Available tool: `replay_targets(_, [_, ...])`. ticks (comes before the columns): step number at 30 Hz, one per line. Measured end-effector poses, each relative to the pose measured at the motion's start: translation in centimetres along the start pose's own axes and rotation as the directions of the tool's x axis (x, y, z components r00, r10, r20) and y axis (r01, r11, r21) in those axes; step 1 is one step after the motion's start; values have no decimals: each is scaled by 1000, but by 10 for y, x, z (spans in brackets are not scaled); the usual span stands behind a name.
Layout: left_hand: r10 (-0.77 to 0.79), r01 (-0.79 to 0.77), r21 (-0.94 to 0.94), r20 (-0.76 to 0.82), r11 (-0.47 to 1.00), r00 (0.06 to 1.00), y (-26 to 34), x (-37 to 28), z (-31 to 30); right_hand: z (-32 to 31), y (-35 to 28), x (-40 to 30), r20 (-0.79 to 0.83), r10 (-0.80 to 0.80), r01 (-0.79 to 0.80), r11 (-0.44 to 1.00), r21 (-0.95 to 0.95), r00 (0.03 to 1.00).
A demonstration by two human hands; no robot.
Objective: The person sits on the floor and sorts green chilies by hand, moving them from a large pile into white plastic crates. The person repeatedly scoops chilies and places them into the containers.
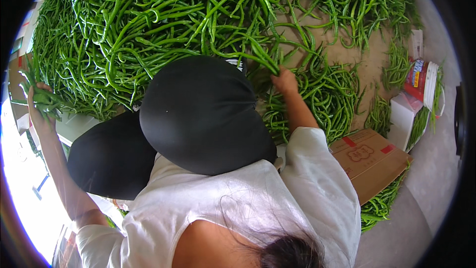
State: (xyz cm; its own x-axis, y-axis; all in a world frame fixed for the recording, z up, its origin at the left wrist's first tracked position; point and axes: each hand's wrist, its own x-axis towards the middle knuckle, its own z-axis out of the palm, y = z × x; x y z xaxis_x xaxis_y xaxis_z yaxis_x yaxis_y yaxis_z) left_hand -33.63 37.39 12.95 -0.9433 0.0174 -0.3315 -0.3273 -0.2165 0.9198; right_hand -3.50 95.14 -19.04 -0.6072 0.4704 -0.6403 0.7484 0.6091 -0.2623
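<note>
Stretched out to the far left, my left hand grips a bunch of green chili peppers, whose ends stick out past the fingers. My right hand has its fingers closed around several long green chili peppers, which point up and to the left. It is just above a smaller heap of chili peppers to the right of my knee. In front of me, a large pile of long, curled green chili peppers spreads across the upper part of the view.
My bent legs in black trousers fill the middle. A bare brown patch of floor covering shows between the pepper heaps. On the right are a cardboard box over more peppers, a white box and a red-and-white bucket.
</note>
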Motion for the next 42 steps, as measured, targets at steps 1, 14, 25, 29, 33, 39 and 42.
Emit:
replay_targets(1, [-9, 9, -32, -9, 999, 1000, 0, 0, 6, -9, 16, 1, 3, 18, -17, 999, -49, 1000])
replay_targets(14, [-87, 136, -164, 276, 977, 957, -3, 2, 70, -119, -61, -55, -331, 15, 300, 386, 872, 943])
replay_targets(25, [-69, 97, -79, 308, 992, 949, -52, 10, 173, -120, -352, -97, -148, -960, 507, -6, 862, 239])
replay_targets(29, [-122, 162, -56, 440, 985, 890, -65, 1, 185, -116, -365, -101, 23, -996, 469, 59, 881, 82])
replay_targets(33, [-136, 198, -62, 529, 978, 837, -74, -5, 201, -114, -360, -89, 156, -988, 311, 153, 938, 14])
replay_targets(39, [-136, 61, 149, 563, 987, 815, -73, -6, 212, -103, -368, -81, 271, -960, -143, 259, 955, 73])
replay_targets(42, [-185, 73, 248, 467, 966, 865, -72, -5, 213, -102, -368, -82, 315, -949, -77, 312, 947, 32])
